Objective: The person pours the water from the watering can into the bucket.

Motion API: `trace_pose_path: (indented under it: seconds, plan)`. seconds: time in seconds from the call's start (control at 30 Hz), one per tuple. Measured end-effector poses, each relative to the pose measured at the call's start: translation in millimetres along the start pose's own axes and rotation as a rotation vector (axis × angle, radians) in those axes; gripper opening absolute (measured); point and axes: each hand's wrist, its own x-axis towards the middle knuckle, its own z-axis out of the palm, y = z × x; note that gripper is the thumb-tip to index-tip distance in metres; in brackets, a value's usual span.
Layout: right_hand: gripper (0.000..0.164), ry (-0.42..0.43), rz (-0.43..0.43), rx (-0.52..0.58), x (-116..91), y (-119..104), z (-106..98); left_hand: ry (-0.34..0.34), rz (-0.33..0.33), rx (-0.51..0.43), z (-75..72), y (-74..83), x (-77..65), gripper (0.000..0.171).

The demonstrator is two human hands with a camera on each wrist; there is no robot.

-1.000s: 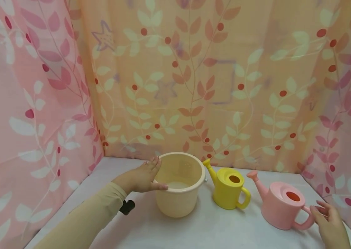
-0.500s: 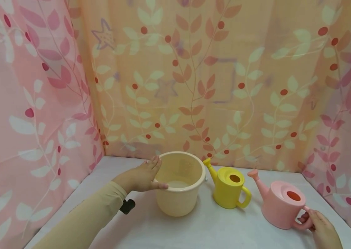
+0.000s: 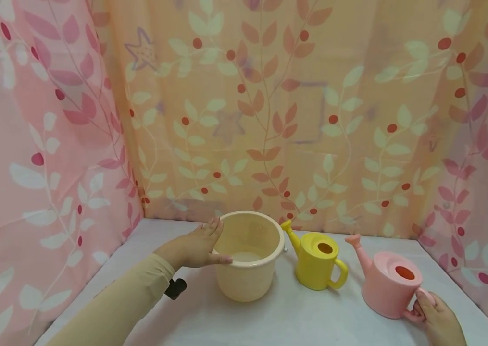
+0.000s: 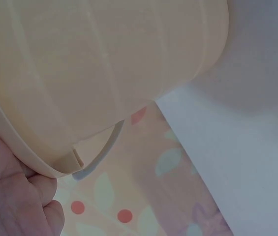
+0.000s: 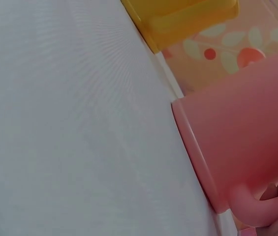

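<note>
A cream bucket (image 3: 245,281) stands upright on the white table, its mouth facing up. My left hand (image 3: 196,244) rests against the left side of its rim, fingers stretched along the edge and thumb on the front of the rim. In the left wrist view, the bucket's wall (image 4: 119,54) fills the upper left, with part of the left hand (image 4: 18,201) below the rim. At the right, my right hand (image 3: 438,317) grips the handle of a pink watering can (image 3: 388,286). The right wrist view shows that can's base (image 5: 217,147) on or very near the table.
Between bucket and pink can stands a yellow watering can (image 3: 316,264), spout towards the bucket. The white tabletop (image 3: 313,319) is bounded by a leaf-patterned curtain (image 3: 269,120) behind and at both sides. A small black object (image 3: 176,288) shows beneath the left wrist.
My right hand has moved left onto the pink watering can's handle and closed its fingers round it. The left hand and bucket have stayed in place.
</note>
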Motion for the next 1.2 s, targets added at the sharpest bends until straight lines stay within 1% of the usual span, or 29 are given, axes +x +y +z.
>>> trace_pose_path:
  seconds: [0.07, 0.13, 0.2, 0.27, 0.37, 0.4, 0.47, 0.63, 0.77, 0.87, 0.97, 1.03, 1.1, 1.2]
  plan:
    - [0.055, 0.031, 0.027, -0.015, -1, 0, 1, 0.000, 0.002, -0.002, 0.6, -0.4, 0.3, 0.107]
    - [0.054, 0.049, 0.044, 0.016, -1, -1, 3, 0.002, 0.003, -0.002, 1.1, -0.9, 0.4, 0.107]
    - [0.053, 0.059, 0.049, 0.061, -2, -1, 4, 0.001, 0.004, -0.010, 1.5, -1.2, 0.8, 0.107]
    - [0.052, 0.076, 0.035, 0.067, -3, -3, 5, -0.002, 0.005, -0.006, 1.8, -2.1, 1.1, 0.107]
    - [0.053, 0.120, 0.036, 0.032, -4, -5, 7, -0.008, 0.009, -0.007, 2.3, -2.8, 2.2, 0.108]
    - [0.054, 0.137, 0.043, 0.013, -4, -5, 7, -0.012, 0.006, -0.004, 2.6, -3.0, 2.6, 0.109]
    - [0.055, 0.163, 0.067, 0.013, -5, -6, 7, -0.017, 0.000, -0.003, 2.6, -2.9, 2.8, 0.110]
    - [0.055, 0.201, 0.120, -0.013, -6, -9, 5, -0.030, -0.010, -0.010, 0.8, -1.4, 2.0, 0.110]
    - [0.054, 0.229, 0.143, -0.014, -6, -11, 3, -0.031, -0.011, -0.009, -0.5, -0.8, 0.9, 0.109]
    - [0.051, 0.262, 0.138, 0.027, -7, -14, 3, -0.027, -0.010, -0.003, -0.4, -1.3, 1.0, 0.109]
    - [0.049, 0.302, 0.109, 0.043, -10, -17, 4, -0.023, -0.007, 0.009, 0.5, -1.9, 1.5, 0.109]
    - [0.049, 0.326, 0.091, 0.026, -12, -20, 5, -0.020, -0.005, 0.017, 0.9, -2.0, 1.8, 0.109]
    - [0.050, 0.345, 0.071, -0.014, -15, -23, 5, -0.019, -0.005, 0.016, 1.1, -1.8, 1.8, 0.109]
    - [0.052, 0.361, 0.075, -0.077, -16, -28, 4, -0.017, -0.006, 0.015, 1.5, -2.0, 2.1, 0.109]
